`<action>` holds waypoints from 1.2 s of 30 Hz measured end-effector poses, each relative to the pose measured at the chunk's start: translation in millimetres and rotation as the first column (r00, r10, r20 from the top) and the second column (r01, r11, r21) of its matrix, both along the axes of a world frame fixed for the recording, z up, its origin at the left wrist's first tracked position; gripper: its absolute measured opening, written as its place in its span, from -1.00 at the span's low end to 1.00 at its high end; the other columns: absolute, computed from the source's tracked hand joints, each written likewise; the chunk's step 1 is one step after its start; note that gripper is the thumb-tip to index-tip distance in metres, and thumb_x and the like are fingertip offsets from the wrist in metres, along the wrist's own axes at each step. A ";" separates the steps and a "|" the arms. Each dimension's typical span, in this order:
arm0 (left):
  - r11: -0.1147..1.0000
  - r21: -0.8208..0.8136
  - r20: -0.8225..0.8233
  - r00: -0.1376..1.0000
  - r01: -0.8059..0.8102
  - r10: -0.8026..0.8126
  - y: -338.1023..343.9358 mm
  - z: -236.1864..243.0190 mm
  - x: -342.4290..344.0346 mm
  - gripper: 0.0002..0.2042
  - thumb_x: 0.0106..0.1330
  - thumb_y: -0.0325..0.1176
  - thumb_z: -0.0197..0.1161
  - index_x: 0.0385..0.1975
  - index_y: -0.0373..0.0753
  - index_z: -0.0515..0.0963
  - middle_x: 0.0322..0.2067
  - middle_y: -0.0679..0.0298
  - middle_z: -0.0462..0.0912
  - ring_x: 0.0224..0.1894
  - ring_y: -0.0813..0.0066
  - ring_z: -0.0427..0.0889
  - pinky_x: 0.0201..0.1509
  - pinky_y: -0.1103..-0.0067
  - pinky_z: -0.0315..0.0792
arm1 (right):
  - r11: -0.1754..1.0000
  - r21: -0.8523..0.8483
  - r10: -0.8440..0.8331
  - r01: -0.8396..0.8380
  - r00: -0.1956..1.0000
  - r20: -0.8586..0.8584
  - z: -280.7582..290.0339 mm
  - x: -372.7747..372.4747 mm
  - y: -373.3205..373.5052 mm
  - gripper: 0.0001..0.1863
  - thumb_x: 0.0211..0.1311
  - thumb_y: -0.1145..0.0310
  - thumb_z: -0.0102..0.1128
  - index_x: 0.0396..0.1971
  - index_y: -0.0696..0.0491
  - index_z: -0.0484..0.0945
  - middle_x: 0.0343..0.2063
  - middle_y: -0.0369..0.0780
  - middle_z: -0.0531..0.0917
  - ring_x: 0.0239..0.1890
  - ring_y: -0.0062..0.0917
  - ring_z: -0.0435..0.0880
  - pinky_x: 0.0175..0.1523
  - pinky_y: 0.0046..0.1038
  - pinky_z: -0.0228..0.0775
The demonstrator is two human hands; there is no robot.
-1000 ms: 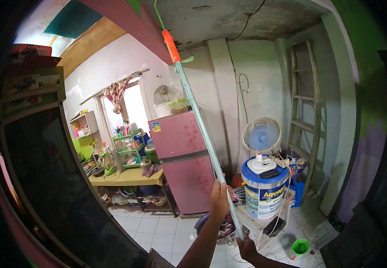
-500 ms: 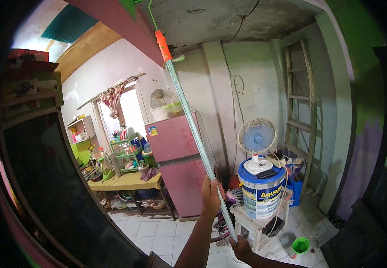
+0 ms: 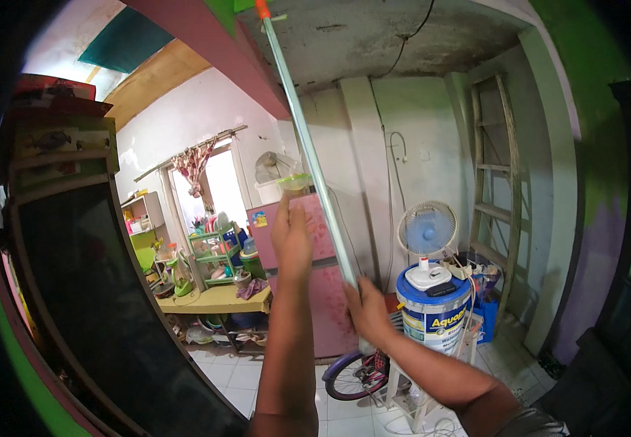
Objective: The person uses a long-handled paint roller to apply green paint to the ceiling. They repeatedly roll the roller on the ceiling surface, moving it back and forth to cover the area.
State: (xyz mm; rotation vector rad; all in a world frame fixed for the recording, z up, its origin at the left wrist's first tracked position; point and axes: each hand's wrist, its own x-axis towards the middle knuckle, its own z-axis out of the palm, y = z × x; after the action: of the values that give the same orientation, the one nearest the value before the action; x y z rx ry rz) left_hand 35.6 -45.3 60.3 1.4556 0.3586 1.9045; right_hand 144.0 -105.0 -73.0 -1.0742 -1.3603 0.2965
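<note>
A long pale metallic pole (image 3: 314, 167) slants up across the view, an orange sleeve (image 3: 262, 9) near its top. Its upper end runs out of the picture by the ceiling. My right hand (image 3: 371, 313) is closed around the lower part, and the pole's bottom end shows just below it. To the left of the pole, apart from it, my left hand (image 3: 291, 233) is raised with nothing visible in it. Its fingers are partly stretched upward and slightly blurred.
A pink fridge (image 3: 304, 309) stands behind the hands. On the right, a fan (image 3: 427, 227) is behind a blue-lidded paint bucket (image 3: 432, 317) on a stool. A wooden ladder (image 3: 512, 189) leans at the back wall. A dark cabinet door (image 3: 75, 291) fills the left side.
The pole has risen, its orange sleeve now at the top edge. My left hand has come off the pole and moved up and left. My right hand has moved upward, still holding it.
</note>
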 end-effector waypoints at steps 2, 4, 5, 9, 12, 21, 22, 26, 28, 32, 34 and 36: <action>0.999 0.019 0.022 0.999 -0.031 0.031 3.8 -13.6 -12.1 -0.48 0.46 -0.22 0.09 0.28 -0.44 0.26 -0.08 0.18 0.50 -0.12 0.47 0.48 -0.01 0.54 0.48 | 0.981 0.181 -0.078 0.065 0.995 0.066 53.7 3.0 14.4 -0.60 0.42 0.12 0.02 -0.29 0.24 0.44 -0.70 -0.08 0.49 -0.69 -0.36 0.50 -0.44 -0.30 0.39; 0.999 0.034 0.038 0.999 -0.024 0.023 11.4 -25.0 -13.0 -0.55 0.45 -0.25 0.11 0.21 -0.42 0.36 -0.09 0.19 0.52 -0.13 0.48 0.50 -0.04 0.56 0.49 | 0.957 0.288 -0.054 0.039 0.998 0.045 102.9 13.2 39.0 -0.56 0.42 0.06 0.02 -0.30 0.23 0.42 -0.70 -0.10 0.49 -0.70 -0.38 0.51 -0.52 -0.28 0.39; 0.999 0.038 0.046 0.999 -0.029 0.027 14.3 -30.6 -17.0 -0.60 0.44 -0.29 0.12 0.17 -0.42 0.40 -0.09 0.18 0.53 -0.12 0.48 0.52 -0.04 0.57 0.49 | 0.971 0.236 0.041 -0.046 0.999 0.026 132.8 11.9 41.3 -0.57 0.41 0.04 0.02 -0.29 0.20 0.42 -0.71 -0.13 0.48 -0.71 -0.41 0.50 -0.57 -0.28 0.38; 1.000 -0.009 0.032 0.999 0.024 -0.024 12.2 -35.2 -9.3 -0.69 0.43 -0.33 0.15 0.06 -0.38 0.48 -0.14 0.23 0.57 -0.17 0.54 0.54 -0.09 0.59 0.49 | 0.977 0.170 0.129 -0.132 0.991 0.033 252.0 25.3 57.6 -0.58 0.40 0.00 0.01 -0.25 0.12 0.38 -0.69 -0.21 0.46 -0.73 -0.52 0.44 -0.70 -0.33 0.30; 1.000 0.006 0.001 1.000 0.029 -0.029 12.5 -39.8 -7.1 -0.73 0.43 -0.31 0.16 -0.01 -0.35 0.52 -0.20 0.28 0.58 -0.20 0.59 0.53 -0.13 0.62 0.49 | 0.960 0.088 0.271 -0.266 0.961 -0.059 315.5 27.3 31.2 -0.59 0.42 -0.02 -0.04 -0.24 0.09 0.35 -0.63 -0.22 0.42 -0.73 -0.56 0.37 -0.69 -0.37 0.29; 0.984 -0.027 -0.014 0.984 0.175 -0.176 18.1 -51.3 13.6 -0.76 0.43 -0.27 0.16 -0.09 -0.31 0.56 -0.25 0.32 0.58 -0.23 0.62 0.52 -0.14 0.61 0.51 | 0.997 0.008 0.075 -0.076 0.994 0.080 211.5 76.3 18.4 -0.51 0.42 -0.06 -0.07 -0.27 0.17 0.40 -0.70 -0.19 0.42 -0.77 -0.46 0.44 -0.72 -0.35 0.31; 0.977 -0.028 -0.031 0.977 0.209 -0.210 21.6 -53.6 18.8 -0.75 0.43 -0.27 0.16 -0.08 -0.32 0.56 -0.25 0.31 0.57 -0.23 0.61 0.52 -0.14 0.61 0.51 | 0.999 0.017 0.031 -0.033 0.993 0.115 180.8 84.9 13.7 -0.51 0.42 -0.05 -0.06 -0.28 0.17 0.40 -0.72 -0.18 0.43 -0.78 -0.45 0.46 -0.72 -0.35 0.31; 0.979 -0.094 -0.089 0.978 0.183 -0.191 27.3 -66.1 24.5 -0.72 0.44 -0.24 0.15 -0.06 -0.32 0.55 -0.26 0.30 0.56 -0.23 0.58 0.53 -0.15 0.60 0.52 | 0.999 -0.043 0.016 -0.010 0.990 0.138 49.1 87.9 -8.9 -0.62 0.49 0.07 -0.10 -0.27 0.13 0.38 -0.75 -0.25 0.41 -0.78 -0.53 0.43 -0.65 -0.43 0.28; 0.974 -0.145 -0.131 0.972 0.174 -0.193 27.1 -70.7 34.1 -0.67 0.45 -0.19 0.12 -0.01 -0.34 0.51 -0.19 0.26 0.56 -0.20 0.53 0.53 -0.13 0.55 0.53 | 0.989 -0.139 -0.022 0.045 0.987 0.159 -10.3 92.2 -27.1 -0.61 0.49 0.08 -0.12 -0.19 0.18 0.40 -0.65 -0.13 0.49 -0.62 -0.33 0.50 -0.46 -0.31 0.33; 0.932 -0.277 -0.236 0.924 0.233 -0.301 18.8 -76.8 67.2 -0.56 0.48 -0.07 0.04 0.09 -0.36 0.41 -0.02 0.14 0.52 -0.11 0.39 0.54 -0.07 0.45 0.55 | 0.933 -0.358 -0.020 0.044 0.997 0.069 -105.9 96.4 -94.8 -0.62 0.48 0.15 -0.10 -0.13 0.22 0.43 -0.53 0.02 0.57 -0.45 -0.12 0.60 -0.29 -0.18 0.40; 0.902 -0.313 -0.258 0.888 0.296 -0.381 8.5 -80.3 75.1 -0.54 0.49 -0.04 0.00 0.12 -0.35 0.38 0.00 0.10 0.50 -0.09 0.34 0.55 -0.06 0.43 0.55 | 0.918 -0.393 -0.033 0.049 0.998 0.048 -152.2 100.4 -117.9 -0.65 0.46 0.19 -0.06 -0.14 0.23 0.43 -0.56 0.00 0.57 -0.50 -0.18 0.60 -0.34 -0.21 0.39; 0.843 -0.310 -0.265 0.811 0.440 -0.521 6.9 -88.4 90.9 -0.53 0.52 -0.05 -0.05 0.18 -0.33 0.32 -0.01 0.07 0.49 -0.08 0.28 0.56 -0.06 0.41 0.56 | 0.942 -0.322 -0.075 0.092 0.995 0.066 -199.3 111.6 -131.0 -0.68 0.45 0.22 -0.04 -0.19 0.23 0.43 -0.62 -0.06 0.54 -0.58 -0.26 0.57 -0.41 -0.25 0.37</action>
State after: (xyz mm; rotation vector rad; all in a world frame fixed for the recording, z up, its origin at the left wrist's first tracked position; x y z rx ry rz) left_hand 126.4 -38.5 -28.1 1.5350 0.3177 1.1591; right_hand 255.6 -235.9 -272.3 -1.4196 -1.3367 0.4433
